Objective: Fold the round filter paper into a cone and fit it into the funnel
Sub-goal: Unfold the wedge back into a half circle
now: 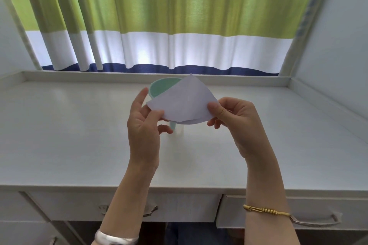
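Observation:
The white filter paper (184, 101), folded into a quarter wedge with its point up, is held in the air over the desk. My left hand (144, 125) pinches its lower left corner between thumb and fingers. My right hand (232, 119) pinches its right corner with the thumb on top. Behind the paper is the pale green funnel (159, 88); only its upper left rim and a bit of its spout below the paper show. I cannot tell whether the funnel stands on the desk or is held by my left hand.
The white desk (79, 135) has a raised lip along its back and sides. A striped green, white and blue curtain (179, 16) hangs behind it. Two drawers with metal handles (316, 222) sit under the front edge.

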`<state>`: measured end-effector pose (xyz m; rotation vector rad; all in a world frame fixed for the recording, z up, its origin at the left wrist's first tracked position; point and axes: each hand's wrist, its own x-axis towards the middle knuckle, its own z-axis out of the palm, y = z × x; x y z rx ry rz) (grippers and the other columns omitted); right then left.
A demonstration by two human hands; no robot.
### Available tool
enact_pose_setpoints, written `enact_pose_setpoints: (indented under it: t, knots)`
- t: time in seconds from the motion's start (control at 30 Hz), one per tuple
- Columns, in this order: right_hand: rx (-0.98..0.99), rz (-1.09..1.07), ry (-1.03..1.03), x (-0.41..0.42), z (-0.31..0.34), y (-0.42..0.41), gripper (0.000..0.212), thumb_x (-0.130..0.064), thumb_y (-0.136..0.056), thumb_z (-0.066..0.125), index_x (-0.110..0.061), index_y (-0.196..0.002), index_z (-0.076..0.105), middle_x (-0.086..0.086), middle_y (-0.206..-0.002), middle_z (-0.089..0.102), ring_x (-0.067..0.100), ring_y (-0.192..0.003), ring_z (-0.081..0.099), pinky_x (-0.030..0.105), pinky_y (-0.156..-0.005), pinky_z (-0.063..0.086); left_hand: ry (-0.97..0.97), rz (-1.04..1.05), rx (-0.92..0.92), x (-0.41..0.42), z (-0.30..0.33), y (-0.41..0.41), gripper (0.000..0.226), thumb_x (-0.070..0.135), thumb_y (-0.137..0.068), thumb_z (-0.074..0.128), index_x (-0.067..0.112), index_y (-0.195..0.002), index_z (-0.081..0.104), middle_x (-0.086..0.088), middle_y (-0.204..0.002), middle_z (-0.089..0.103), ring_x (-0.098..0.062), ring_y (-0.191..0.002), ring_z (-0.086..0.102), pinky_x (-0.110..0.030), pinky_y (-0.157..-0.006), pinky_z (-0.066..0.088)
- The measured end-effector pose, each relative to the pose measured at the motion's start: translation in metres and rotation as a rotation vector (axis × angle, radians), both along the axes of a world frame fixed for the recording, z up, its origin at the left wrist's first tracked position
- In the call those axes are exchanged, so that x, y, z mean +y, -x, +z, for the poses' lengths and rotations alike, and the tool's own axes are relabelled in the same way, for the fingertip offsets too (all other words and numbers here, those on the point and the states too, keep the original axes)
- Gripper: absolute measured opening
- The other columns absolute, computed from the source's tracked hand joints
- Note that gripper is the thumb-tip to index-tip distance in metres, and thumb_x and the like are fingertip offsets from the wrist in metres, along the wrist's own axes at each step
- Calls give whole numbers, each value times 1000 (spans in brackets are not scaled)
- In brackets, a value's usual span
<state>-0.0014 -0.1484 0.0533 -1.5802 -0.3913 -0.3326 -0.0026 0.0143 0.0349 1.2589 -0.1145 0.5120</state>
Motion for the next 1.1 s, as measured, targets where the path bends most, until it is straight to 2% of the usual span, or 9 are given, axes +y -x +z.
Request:
enact_pose_setpoints:
  t: [0.1,0.23,0.37,0.47,0.7,0.8,0.93,1.0,1.1]
  knots:
    - [5,-7,-7,1,0,0,23,-35,-70,64,-13,-63,63,-3,-47,61,13,-51,53,17,-52,44,-40,-13,-72,2,0,1,65,0,-73,47,32,-129,38,4,-98,60,-8,-73,58,-18,-52,50]
    - [0,-21,-29,2,1,0,27,-38,-67,64,-11,-60,61,-3,-48,60,14,-50,53,18,-51,44,-132,-50,-152,1,-1,2,63,2,-62,44,30,-118,50,6,-106,56,-2,-78,57,-15,-53,48]
    - [-17,-39,-61,4,2,0,25,-38,-66,64,-16,-55,60,-5,-47,58,13,-48,53,18,-49,44,-269,-45,-165,-1,-2,5,59,7,-64,52,20,-122,50,4,-113,51,-12,-99,53,-15,-64,50]
    - [-28,-51,-67,8,3,-1,26,-39,-65,64,-15,-55,60,-6,-47,59,11,-48,53,17,-48,44,-385,-35,-202,-1,-4,5,54,14,-67,57,27,-119,48,8,-115,46,-14,-110,49,-16,-75,51]
    - [-79,-14,-40,17,4,-2,23,-19,-79,63,-20,-57,59,-11,-49,58,5,-49,50,14,-48,43,-616,64,-218,-6,-7,6,60,38,-68,72,23,-120,46,-3,-131,37,-14,-116,41,-5,-86,42]
    - [-91,35,-39,19,5,-2,25,-17,-80,63,-23,-56,59,-11,-59,62,6,-57,55,14,-53,46,-617,60,-197,-7,-7,4,49,42,-71,67,26,-114,51,-5,-136,37,-10,-119,38,-2,-88,38]
    - [-104,50,-46,20,6,-1,25,-23,-76,65,-24,-52,56,3,-75,64,8,-66,57,14,-60,48,-588,45,-163,-7,-6,3,32,36,-74,55,20,-101,62,-6,-141,36,5,-119,31,3,-85,34]
    - [-108,64,-56,19,5,-2,29,-22,-76,66,-23,-50,55,-1,-73,66,9,-66,56,15,-60,47,-577,75,-171,-6,-5,3,24,33,-77,52,19,-92,64,-10,-141,37,3,-122,31,-1,-85,36]
    - [-96,82,-94,17,5,-2,29,-22,-76,63,-23,-48,56,-12,-66,68,6,-63,55,13,-59,45,-522,111,-154,-4,-3,3,15,32,-80,49,30,-85,63,-17,-135,44,-23,-125,38,-32,-95,45]
